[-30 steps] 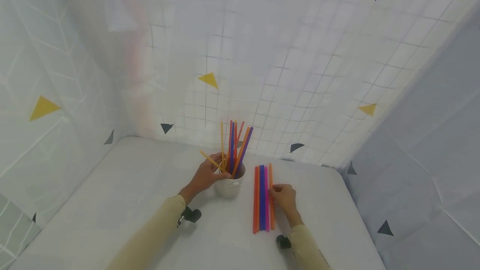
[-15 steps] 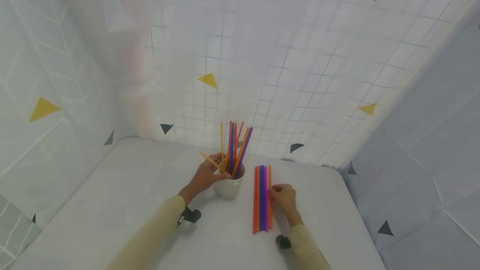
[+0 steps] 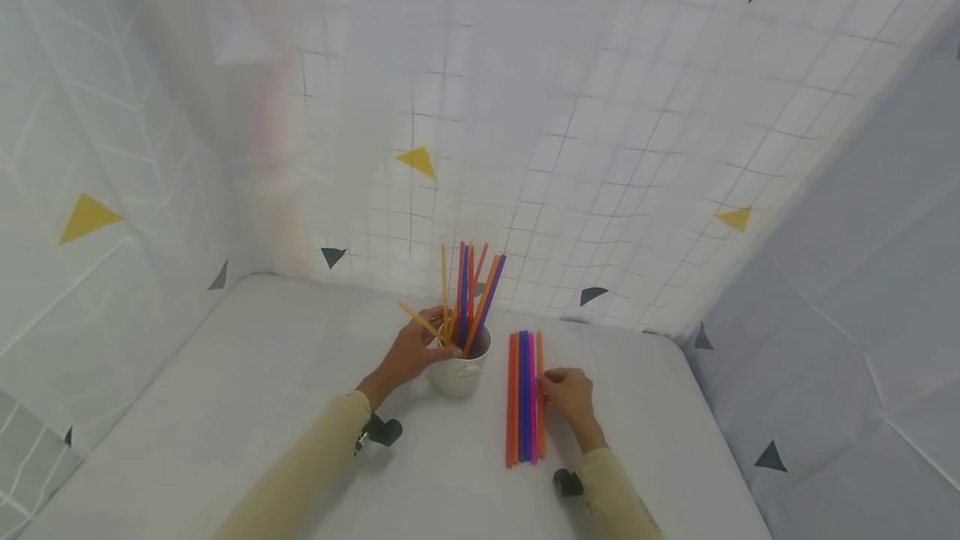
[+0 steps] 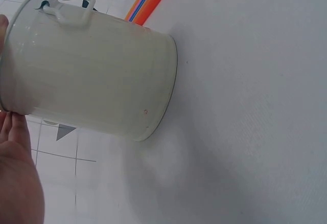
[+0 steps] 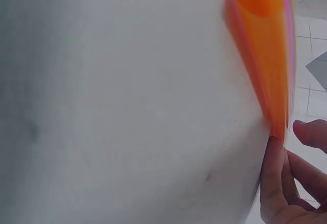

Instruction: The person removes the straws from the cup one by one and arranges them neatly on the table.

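My left hand (image 3: 408,352) grips the rim of a small cream metal bucket (image 3: 453,379), thumb on the near side and fingers round the back. Straws (image 3: 462,290) in yellow, red, blue, orange and purple stand in it; one yellow straw (image 3: 418,317) leans out over the hand. To the right, a row of straws (image 3: 522,407) in red, orange, blue and pink lies side by side on the table. At its right end lies an orange straw (image 3: 542,432), which my right hand (image 3: 573,398) touches with its fingertips. The right wrist view shows the thumb (image 5: 312,133) standing apart from the fingers.
A white cover spreads over the table (image 3: 300,357). Behind it rises a pale sheet (image 3: 510,107) with a grid and yellow and dark triangles. More sheeting hangs at both sides. Dark wrist cameras (image 3: 384,430) sit below the cream sleeves.
The orange straw under my right hand has shifted slightly left and toward me, closer against the pink one. My left hand and the bucket have stayed put.
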### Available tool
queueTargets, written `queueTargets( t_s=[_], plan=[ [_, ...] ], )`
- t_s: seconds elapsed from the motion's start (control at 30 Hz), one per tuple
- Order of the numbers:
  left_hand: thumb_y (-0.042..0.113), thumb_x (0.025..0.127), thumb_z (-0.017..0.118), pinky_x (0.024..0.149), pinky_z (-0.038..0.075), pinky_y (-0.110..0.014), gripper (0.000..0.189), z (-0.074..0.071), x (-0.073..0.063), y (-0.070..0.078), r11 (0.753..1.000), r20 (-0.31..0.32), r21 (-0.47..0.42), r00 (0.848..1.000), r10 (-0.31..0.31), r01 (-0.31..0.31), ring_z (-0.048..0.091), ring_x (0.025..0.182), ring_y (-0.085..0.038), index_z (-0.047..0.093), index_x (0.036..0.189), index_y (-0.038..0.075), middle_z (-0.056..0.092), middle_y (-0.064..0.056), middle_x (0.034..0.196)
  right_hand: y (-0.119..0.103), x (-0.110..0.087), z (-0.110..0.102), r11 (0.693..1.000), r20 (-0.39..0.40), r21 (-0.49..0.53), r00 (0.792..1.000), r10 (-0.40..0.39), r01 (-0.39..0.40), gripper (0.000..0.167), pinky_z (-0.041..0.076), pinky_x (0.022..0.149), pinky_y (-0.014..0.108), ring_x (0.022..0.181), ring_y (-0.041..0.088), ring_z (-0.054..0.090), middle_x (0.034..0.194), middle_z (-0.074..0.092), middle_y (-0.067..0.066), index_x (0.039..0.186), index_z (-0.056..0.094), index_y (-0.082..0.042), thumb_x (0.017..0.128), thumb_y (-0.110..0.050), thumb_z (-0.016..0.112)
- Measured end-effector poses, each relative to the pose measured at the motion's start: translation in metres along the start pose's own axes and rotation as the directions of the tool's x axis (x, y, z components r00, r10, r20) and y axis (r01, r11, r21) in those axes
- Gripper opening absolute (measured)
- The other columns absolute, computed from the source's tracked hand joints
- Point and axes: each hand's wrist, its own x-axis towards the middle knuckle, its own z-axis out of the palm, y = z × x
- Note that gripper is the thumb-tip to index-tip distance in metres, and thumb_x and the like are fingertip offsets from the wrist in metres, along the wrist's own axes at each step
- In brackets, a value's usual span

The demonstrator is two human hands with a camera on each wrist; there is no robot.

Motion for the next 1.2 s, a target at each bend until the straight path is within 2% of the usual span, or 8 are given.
queueTargets(
  t_s=[0.17, 0.3, 0.47, 0.7, 0.83, 0.93, 1.2],
  plan=[
    [0.024, 0.078, 0.083, 0.102, 0.043, -0.033, 0.075, 0.0, 0.0, 0.0, 1.0, -0.005, 0.011, 1.0, 0.008, -0.008, 0.049, 0.131, -0.02, 0.047, 0.142, 0.012, 0.05, -0.004, 0.139, -0.001, 0.004, -0.004, 1.0, -0.002, -0.007, 1.0, -0.003, 0.003, 0.03, 0.059, 0.071, 0.036, 0.075, 0.019, 0.065, 0.092, 0.07, 0.011, 0.11, 0.069, 0.002, 0.091, -0.022, 0.069],
    [0.024, 0.078, 0.083, 0.101, 0.044, -0.034, 0.074, 0.001, 0.0, 0.0, 1.0, -0.008, 0.009, 1.0, -0.005, 0.005, 0.047, 0.132, -0.021, 0.048, 0.142, 0.011, 0.05, -0.004, 0.14, -0.006, 0.01, -0.012, 0.997, -0.063, -0.004, 0.995, -0.077, 0.076, 0.03, 0.059, 0.071, 0.038, 0.074, 0.021, 0.068, 0.093, 0.071, 0.015, 0.108, 0.07, 0.003, 0.09, -0.021, 0.071],
    [0.024, 0.078, 0.083, 0.102, 0.043, -0.033, 0.075, 0.001, 0.0, 0.001, 1.0, -0.005, 0.003, 1.0, -0.017, 0.017, 0.047, 0.132, -0.02, 0.047, 0.143, 0.011, 0.049, -0.003, 0.14, -0.023, 0.017, -0.023, 0.982, -0.138, 0.007, 0.973, -0.183, 0.186, 0.031, 0.059, 0.067, 0.038, 0.073, 0.022, 0.07, 0.095, 0.071, 0.019, 0.107, 0.07, 0.005, 0.088, -0.019, 0.073],
    [0.024, 0.078, 0.084, 0.101, 0.044, -0.035, 0.076, 0.001, 0.0, 0.0, 1.0, -0.005, 0.003, 1.0, -0.012, 0.012, 0.047, 0.133, -0.023, 0.046, 0.143, 0.009, 0.049, -0.005, 0.141, -0.052, 0.022, -0.031, 0.953, -0.191, 0.014, 0.936, -0.295, 0.303, 0.029, 0.059, 0.067, 0.037, 0.073, 0.022, 0.07, 0.092, 0.072, 0.013, 0.109, 0.071, 0.0, 0.088, -0.02, 0.073],
    [0.024, 0.078, 0.084, 0.102, 0.043, -0.034, 0.075, 0.001, 0.001, -0.001, 1.0, -0.007, 0.001, 1.0, -0.018, 0.018, 0.047, 0.133, -0.021, 0.047, 0.142, 0.013, 0.049, -0.004, 0.141, -0.068, 0.026, -0.029, 0.952, -0.179, 0.02, 0.938, -0.297, 0.305, 0.029, 0.059, 0.074, 0.038, 0.082, 0.023, 0.069, 0.095, 0.071, 0.011, 0.109, 0.071, -0.003, 0.089, -0.023, 0.073],
    [0.024, 0.078, 0.084, 0.102, 0.043, -0.035, 0.076, 0.001, 0.001, -0.001, 1.0, -0.006, -0.003, 1.0, -0.018, 0.018, 0.047, 0.133, -0.022, 0.047, 0.143, 0.011, 0.049, -0.004, 0.141, -0.081, 0.027, -0.027, 0.951, -0.165, 0.041, 0.941, -0.295, 0.305, 0.029, 0.059, 0.077, 0.039, 0.087, 0.025, 0.067, 0.096, 0.071, 0.011, 0.109, 0.071, -0.003, 0.088, -0.023, 0.073],
    [0.023, 0.077, 0.084, 0.103, 0.042, -0.037, 0.078, 0.0, 0.0, 0.001, 0.999, 0.004, -0.032, 1.0, -0.031, 0.031, 0.046, 0.133, -0.022, 0.046, 0.144, 0.011, 0.049, -0.003, 0.141, -0.114, 0.024, -0.017, 0.935, -0.135, 0.106, 0.937, -0.322, 0.337, 0.024, 0.06, 0.072, 0.034, 0.082, 0.023, 0.07, 0.095, 0.072, 0.01, 0.106, 0.072, -0.004, 0.087, -0.02, 0.074]
  ],
)
